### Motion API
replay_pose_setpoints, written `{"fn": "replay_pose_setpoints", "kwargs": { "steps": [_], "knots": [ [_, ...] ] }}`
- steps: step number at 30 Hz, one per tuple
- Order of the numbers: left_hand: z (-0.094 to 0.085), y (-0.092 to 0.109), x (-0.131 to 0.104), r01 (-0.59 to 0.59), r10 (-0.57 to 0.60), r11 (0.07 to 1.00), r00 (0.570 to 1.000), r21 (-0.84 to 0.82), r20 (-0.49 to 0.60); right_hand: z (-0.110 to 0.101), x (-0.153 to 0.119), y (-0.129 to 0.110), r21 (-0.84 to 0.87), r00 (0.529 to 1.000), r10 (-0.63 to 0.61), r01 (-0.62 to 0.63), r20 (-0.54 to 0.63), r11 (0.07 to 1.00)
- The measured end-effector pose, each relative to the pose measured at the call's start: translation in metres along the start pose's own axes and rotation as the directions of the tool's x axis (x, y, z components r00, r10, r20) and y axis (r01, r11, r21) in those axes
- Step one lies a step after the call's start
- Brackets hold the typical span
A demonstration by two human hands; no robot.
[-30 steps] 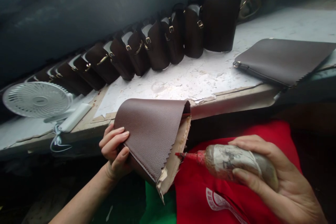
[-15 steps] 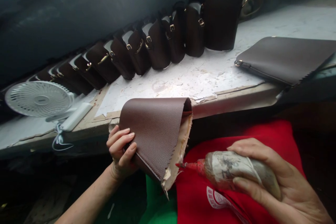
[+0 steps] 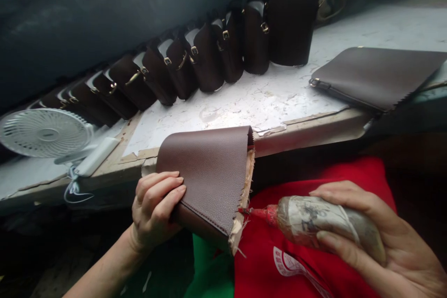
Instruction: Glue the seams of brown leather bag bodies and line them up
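Note:
My left hand (image 3: 157, 207) grips a brown leather bag piece (image 3: 209, 172) along its stitched lower left side, fingers on top and thumb out of sight. The piece is tilted, and its open end with a zigzag-cut edge and pale, frayed lining faces right. In my right hand (image 3: 377, 237) lies a worn glue bottle (image 3: 314, 221) with a red nozzle, held sideways with fingers above and thumb below. The nozzle tip is at the frayed edge of the bag piece; whether glue is coming out cannot be made out.
Several dark brown bags (image 3: 206, 60) with gold buckles stand in a row along the back of the paper-covered bench (image 3: 237, 102). A white fan (image 3: 45, 132) with a cord is at the left. Another flat brown bag piece (image 3: 380, 74) overhangs the bench edge at right. A red apron (image 3: 335, 177) covers my lap.
The bag piece has turned so less of its open end shows, and my left hand has shifted its hold. The bottle's nozzle has come to the frayed edge.

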State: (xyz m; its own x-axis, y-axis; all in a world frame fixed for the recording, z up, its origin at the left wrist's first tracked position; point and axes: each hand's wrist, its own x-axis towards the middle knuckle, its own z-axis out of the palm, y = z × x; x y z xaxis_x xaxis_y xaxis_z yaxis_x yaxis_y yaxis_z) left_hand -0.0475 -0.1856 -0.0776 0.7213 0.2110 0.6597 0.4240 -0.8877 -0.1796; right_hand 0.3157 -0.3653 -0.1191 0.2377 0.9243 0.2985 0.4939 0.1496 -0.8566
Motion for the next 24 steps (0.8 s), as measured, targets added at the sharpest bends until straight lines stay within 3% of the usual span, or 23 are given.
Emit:
{"fn": "replay_pose_setpoints", "kwargs": {
  "steps": [9, 16, 21, 24],
  "knots": [
    [-0.008, 0.007, 0.008, -0.002, -0.001, 1.000, 0.995, 0.027, 0.103, -0.003, 0.006, -0.002, -0.067, 0.999, -0.024, 0.026, 0.021, 0.997],
    [0.005, 0.006, -0.013, 0.043, -0.044, 0.999, 0.999, -0.027, -0.032, -0.004, 0.003, 0.000, -0.033, 0.998, 0.033, -0.035, -0.043, 0.999],
    [0.013, 0.010, -0.017, 0.111, -0.111, 0.994, 0.992, -0.015, -0.053, -0.004, -0.002, 0.003, 0.009, 0.995, 0.096, -0.096, -0.004, 0.995],
    [0.014, 0.015, -0.016, 0.161, -0.160, 0.987, 0.985, 0.023, -0.066, -0.003, -0.003, 0.004, 0.029, 0.993, 0.106, -0.105, -0.059, 0.994]
  ]
}}
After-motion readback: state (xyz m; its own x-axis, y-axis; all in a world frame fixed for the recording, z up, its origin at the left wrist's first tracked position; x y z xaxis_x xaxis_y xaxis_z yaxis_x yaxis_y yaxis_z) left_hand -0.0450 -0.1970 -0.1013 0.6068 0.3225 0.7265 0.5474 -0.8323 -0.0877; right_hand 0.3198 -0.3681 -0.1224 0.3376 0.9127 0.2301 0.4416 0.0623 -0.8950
